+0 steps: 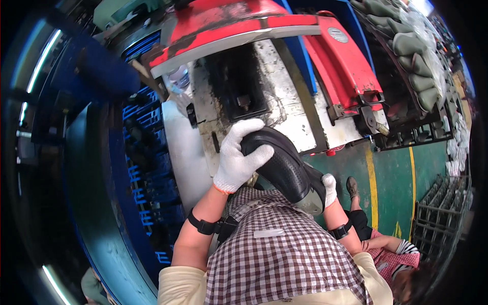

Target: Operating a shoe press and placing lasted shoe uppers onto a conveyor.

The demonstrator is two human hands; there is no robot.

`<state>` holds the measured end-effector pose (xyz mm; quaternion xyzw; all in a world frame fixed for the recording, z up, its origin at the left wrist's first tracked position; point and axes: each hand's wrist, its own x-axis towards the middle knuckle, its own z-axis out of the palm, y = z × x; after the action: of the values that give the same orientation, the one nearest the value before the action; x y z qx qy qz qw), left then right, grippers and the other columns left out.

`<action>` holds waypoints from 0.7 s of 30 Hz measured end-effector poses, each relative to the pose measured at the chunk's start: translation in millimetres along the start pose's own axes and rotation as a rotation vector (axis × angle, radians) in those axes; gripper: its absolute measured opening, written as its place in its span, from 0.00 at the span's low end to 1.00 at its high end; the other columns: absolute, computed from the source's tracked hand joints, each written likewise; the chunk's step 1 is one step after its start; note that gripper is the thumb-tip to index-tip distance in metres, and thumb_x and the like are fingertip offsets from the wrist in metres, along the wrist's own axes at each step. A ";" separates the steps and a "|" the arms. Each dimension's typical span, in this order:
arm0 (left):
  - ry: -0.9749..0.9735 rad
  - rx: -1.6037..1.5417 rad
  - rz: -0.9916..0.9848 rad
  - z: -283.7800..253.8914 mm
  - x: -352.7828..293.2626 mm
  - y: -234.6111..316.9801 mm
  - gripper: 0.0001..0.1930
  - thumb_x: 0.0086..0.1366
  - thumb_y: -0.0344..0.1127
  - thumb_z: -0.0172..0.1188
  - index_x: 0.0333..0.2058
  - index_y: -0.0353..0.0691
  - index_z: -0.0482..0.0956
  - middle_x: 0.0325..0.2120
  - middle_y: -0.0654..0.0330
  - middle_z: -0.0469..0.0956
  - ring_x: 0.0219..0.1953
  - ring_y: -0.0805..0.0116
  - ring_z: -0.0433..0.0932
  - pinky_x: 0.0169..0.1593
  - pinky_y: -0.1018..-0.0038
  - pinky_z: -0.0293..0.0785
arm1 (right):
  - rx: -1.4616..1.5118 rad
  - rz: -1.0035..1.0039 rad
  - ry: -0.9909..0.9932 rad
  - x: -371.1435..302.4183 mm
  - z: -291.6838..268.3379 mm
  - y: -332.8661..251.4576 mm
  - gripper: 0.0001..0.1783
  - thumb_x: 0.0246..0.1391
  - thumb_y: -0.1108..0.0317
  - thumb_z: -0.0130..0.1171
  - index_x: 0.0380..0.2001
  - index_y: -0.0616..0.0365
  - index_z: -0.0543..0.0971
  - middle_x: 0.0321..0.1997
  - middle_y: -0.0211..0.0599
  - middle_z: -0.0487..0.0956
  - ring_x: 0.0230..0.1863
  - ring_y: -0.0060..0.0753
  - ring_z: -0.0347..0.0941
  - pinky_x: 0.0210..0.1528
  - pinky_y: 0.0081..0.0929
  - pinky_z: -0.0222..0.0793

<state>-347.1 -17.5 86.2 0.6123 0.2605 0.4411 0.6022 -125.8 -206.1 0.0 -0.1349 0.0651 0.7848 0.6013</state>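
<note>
A black shoe (pixel 281 165) with a perforated patch is held slantwise in front of my chest, over the lower edge of the machine's table. My left hand (pixel 241 156), in a white knit glove, is closed round its upper left end, thumb lying across the black surface. At the other end my right hand (pixel 330 189), also gloved in white, grips the lower right side; most of its fingers are hidden behind the shoe. A grey-green part (pixel 313 200) shows at that lower end. I cannot tell whether it is lining or a form inside.
A red machine arm (pixel 234 31) spans the worn metal table (pixel 290 109) ahead. Another red machine arm (pixel 340 66) stands to its right. Several grey-green boot-like forms (pixel 409 46) line a rack. A conveyor-like blue surface (pixel 94 203) runs at left. Another person (pixel 389 249) is close at lower right.
</note>
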 end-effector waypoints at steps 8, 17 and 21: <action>0.311 -0.554 -0.305 -24.6 -42.1 -29.3 0.41 0.71 0.58 0.61 0.71 0.39 0.56 0.63 0.56 0.68 0.66 0.64 0.66 0.70 0.63 0.64 | -0.542 -0.098 0.025 69.9 79.1 29.9 0.51 0.53 0.57 0.64 0.75 0.64 0.54 0.76 0.49 0.62 0.76 0.47 0.60 0.78 0.42 0.53; 0.749 -1.143 -0.565 -115.4 -145.0 -48.7 0.25 0.62 0.41 0.59 0.56 0.38 0.76 0.52 0.53 0.80 0.54 0.55 0.80 0.64 0.56 0.74 | -2.251 -0.366 -0.324 157.7 103.7 69.7 0.32 0.59 0.55 0.64 0.65 0.51 0.73 0.62 0.45 0.76 0.67 0.52 0.68 0.70 0.44 0.60; 1.141 -0.642 -0.540 -187.0 -179.6 -96.8 0.18 0.61 0.40 0.62 0.49 0.44 0.79 0.46 0.58 0.82 0.49 0.60 0.82 0.55 0.58 0.80 | -2.444 -0.842 0.047 171.0 62.0 50.8 0.20 0.55 0.59 0.65 0.51 0.50 0.82 0.53 0.42 0.81 0.63 0.55 0.71 0.66 0.50 0.62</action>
<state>-571.6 -61.8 -69.5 -0.0082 0.5354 0.5834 0.6107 -224.0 -44.9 6.6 -0.6179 -0.7272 0.0839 0.2871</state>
